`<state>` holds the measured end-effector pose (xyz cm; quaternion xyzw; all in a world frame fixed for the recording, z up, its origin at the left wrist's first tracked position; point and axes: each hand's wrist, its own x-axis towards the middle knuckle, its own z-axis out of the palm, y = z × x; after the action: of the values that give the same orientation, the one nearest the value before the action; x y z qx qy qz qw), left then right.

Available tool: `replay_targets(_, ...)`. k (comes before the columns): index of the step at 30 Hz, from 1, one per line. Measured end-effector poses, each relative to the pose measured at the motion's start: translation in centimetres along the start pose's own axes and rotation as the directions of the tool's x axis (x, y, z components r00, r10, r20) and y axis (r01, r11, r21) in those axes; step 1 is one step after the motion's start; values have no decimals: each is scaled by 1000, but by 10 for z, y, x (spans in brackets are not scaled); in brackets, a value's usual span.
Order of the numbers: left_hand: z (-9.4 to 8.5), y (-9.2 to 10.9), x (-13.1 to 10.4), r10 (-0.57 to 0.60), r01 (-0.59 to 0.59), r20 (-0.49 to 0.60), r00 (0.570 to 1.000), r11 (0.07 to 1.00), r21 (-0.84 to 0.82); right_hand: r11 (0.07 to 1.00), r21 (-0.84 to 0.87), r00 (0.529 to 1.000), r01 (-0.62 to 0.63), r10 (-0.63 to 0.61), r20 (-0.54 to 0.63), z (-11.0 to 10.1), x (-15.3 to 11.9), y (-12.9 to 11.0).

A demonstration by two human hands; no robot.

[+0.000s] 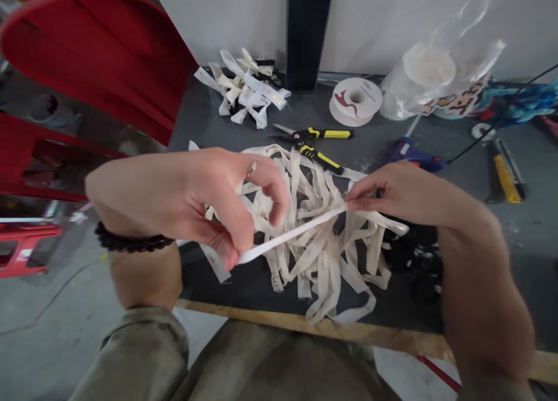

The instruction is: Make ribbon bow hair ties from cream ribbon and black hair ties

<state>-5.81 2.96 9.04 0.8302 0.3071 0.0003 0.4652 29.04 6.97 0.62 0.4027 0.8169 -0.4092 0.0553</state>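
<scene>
A narrow white ribbon (292,233) is stretched on a slant between my hands, its right end higher. My left hand (218,203) pinches the lower end between thumb and index finger, with the other fingers curled above. At the other end, the fingertips of my right hand (387,193) are pressed together on the ribbon. Right below both hands lies a loose heap of cut cream ribbon pieces (322,273), some with faint gold print. Black snips with yellow handles (322,142) rest at the heap's far edge, blades apart.
Tied ribbon bows (248,90) are piled at the back left, near an upright phone (307,38). Behind the heap are a ribbon spool (356,101), a plastic-wrapped roll (418,78) and a blue glue gun (414,153). A yellow cutter (505,171) lies right. A red chair (100,52) stands left.
</scene>
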Motion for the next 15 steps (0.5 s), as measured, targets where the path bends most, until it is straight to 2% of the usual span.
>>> replay_targets(1, 0, -1, 6, 55, -52, 83, 995, 998, -33, 1000, 2, 1000, -1, 1, -10, 2, 2, -3)
replay_targets(3, 2, -1, 18, 174, -142, 258, 950, 980, -138, 1000, 13, 1000, 12, -11, -12, 7, 5, -7)
replay_targets(6, 9, 4, 34, 411, -283, 386, 826, 894, -346, 999, 17, 999, 50, -50, 12, 10, 8, -8)
replay_targets(8, 13, 7, 40, 495, -320, 459, 738, 855, -407, 996, 51, 996, 70, -73, 44, 9, 7, -6)
replay_targets(9, 14, 8, 42, 507, -323, 490, 709, 852, -413, 994, 77, 995, 80, -85, 60, 8, 6, -4)
replay_targets(11, 14, 7, 44, 495, -313, 535, 685, 863, -397, 985, 127, 988, 116, -127, 85, 3, 1, 1)
replay_targets(12, 12, 5, 43, 481, -300, 541, 690, 870, -391, 977, 143, 981, 156, -171, 95, -1, -2, 4)
replay_targets(14, 10, 0, 41, 440, -262, 526, 728, 887, -380, 940, 179, 942, 289, -313, 120, -9, -7, 9)
replay_targets(15, 10, -3, 40, 422, -237, 521, 742, 892, -385, 904, 211, 905, 371, -404, 138, -13, -9, 10)
